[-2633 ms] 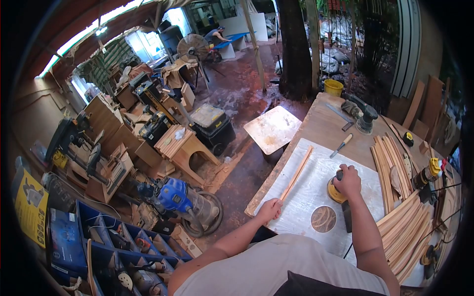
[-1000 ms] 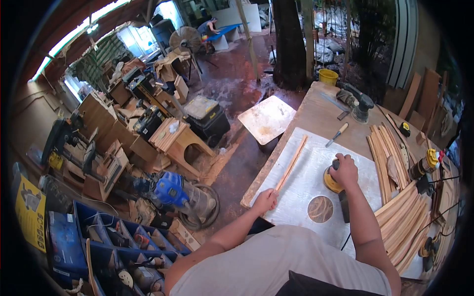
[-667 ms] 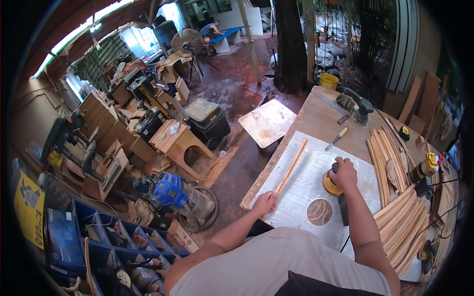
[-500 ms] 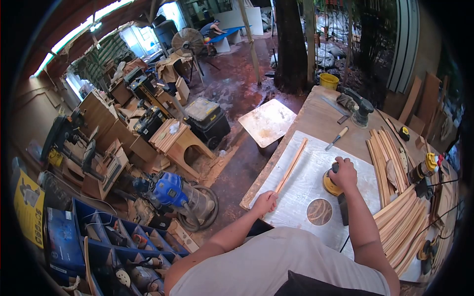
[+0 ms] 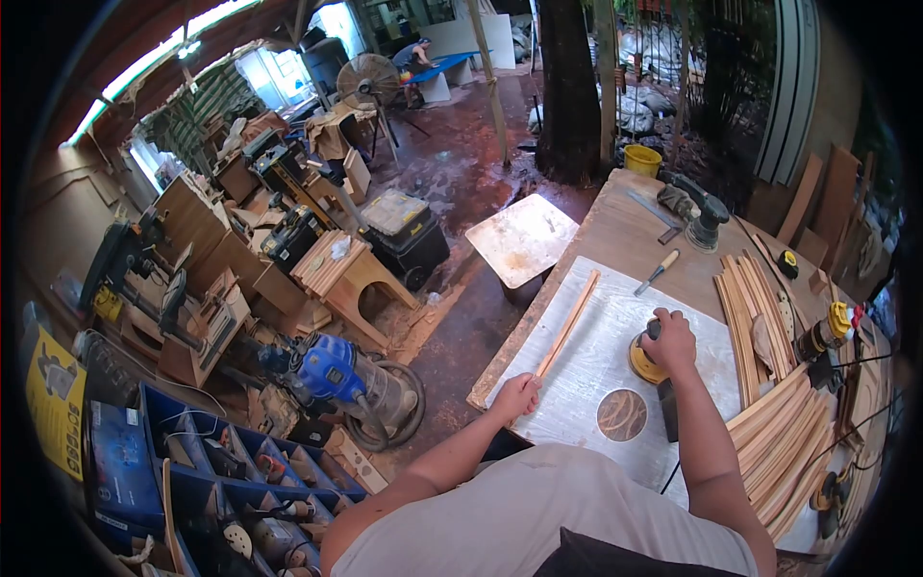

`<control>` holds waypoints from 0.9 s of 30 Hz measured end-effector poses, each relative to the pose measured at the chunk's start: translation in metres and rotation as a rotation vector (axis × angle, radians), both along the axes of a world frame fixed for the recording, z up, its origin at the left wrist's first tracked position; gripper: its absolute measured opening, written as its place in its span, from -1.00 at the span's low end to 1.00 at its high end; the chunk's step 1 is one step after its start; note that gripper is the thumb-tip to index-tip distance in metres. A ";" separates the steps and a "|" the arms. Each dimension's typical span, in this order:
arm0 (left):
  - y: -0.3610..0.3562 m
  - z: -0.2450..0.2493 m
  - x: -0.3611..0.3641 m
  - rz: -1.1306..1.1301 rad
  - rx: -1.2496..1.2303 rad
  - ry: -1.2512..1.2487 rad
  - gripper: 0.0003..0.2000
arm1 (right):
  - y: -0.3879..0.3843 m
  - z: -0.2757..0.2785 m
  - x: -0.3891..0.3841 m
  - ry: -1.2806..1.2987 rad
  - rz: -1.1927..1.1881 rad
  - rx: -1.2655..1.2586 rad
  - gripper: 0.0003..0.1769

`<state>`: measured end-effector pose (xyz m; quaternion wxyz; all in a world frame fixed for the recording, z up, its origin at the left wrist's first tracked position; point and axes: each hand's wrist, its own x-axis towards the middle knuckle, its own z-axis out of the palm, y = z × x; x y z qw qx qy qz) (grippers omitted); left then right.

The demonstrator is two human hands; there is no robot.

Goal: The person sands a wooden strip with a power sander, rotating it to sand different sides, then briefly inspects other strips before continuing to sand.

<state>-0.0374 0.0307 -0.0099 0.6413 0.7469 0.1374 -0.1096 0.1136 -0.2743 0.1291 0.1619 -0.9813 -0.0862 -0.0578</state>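
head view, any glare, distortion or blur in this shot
Head view: strong fisheye bowing, black corners; head view: bright glare on the pale square board, softer sheen on the silvery sheet; head view: no obvious motion blur on the yellow sander, but the distant person is too small for detail.

The near end of a slim, pale-brown wooden strip (image 5: 569, 322) disappears inside the person's left hand (image 5: 518, 397), while the right hand (image 5: 672, 339) covers much of the black top of a round, yellow-and-black power sander (image 5: 643, 362), its underside out of sight. The bottom edge crops the wearer's light-grey cloth shirt (image 5: 538, 510) and a blue, many-compartment bin (image 5: 154, 423). Print on a yellow rectangular sign (image 5: 61, 404) blurs beyond reading. A distant co-worker (image 5: 413, 60) in dark clothing bends at a blue-topped table (image 5: 444, 66), the hands too small to make out.
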 end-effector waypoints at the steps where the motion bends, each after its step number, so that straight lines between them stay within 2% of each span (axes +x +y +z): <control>1: 0.000 -0.001 0.000 0.000 0.005 -0.008 -0.72 | 0.000 0.000 0.000 -0.001 0.001 0.004 -0.39; 7: 0.000 0.003 -0.001 -0.022 0.023 -0.019 -0.67 | -0.001 -0.002 0.001 -0.017 0.003 0.003 -0.40; 27: -0.001 0.005 -0.001 -0.020 0.032 -0.024 -0.69 | -0.002 -0.007 0.003 -0.026 0.006 0.004 -0.40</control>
